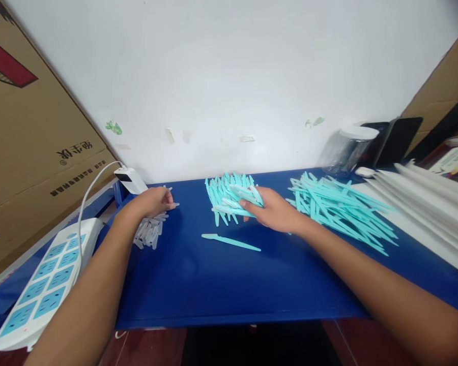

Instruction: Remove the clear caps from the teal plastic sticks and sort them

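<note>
My right hand (270, 208) is closed round a bunch of turquoise eyebrow razors (238, 201), above the near part of a pile of the same razors (229, 183). One single razor (231, 242) lies apart on the blue table, nearer to me. At the left, my left hand (156, 201) pinches a small clear plastic cap (174, 205) at its fingertips. Just below that hand is a heap of clear caps (149, 231), partly hidden by the wrist. To the right of my right hand spreads a larger, loose pile of turquoise razors (336, 208).
A white power strip (49, 279) and a white charger (131, 180) with a cable stand at the left by a cardboard box (34, 127). At the right are a clear jar (347, 150) with a white lid, a black phone-like panel (399, 141) and white paper sheets (431, 203).
</note>
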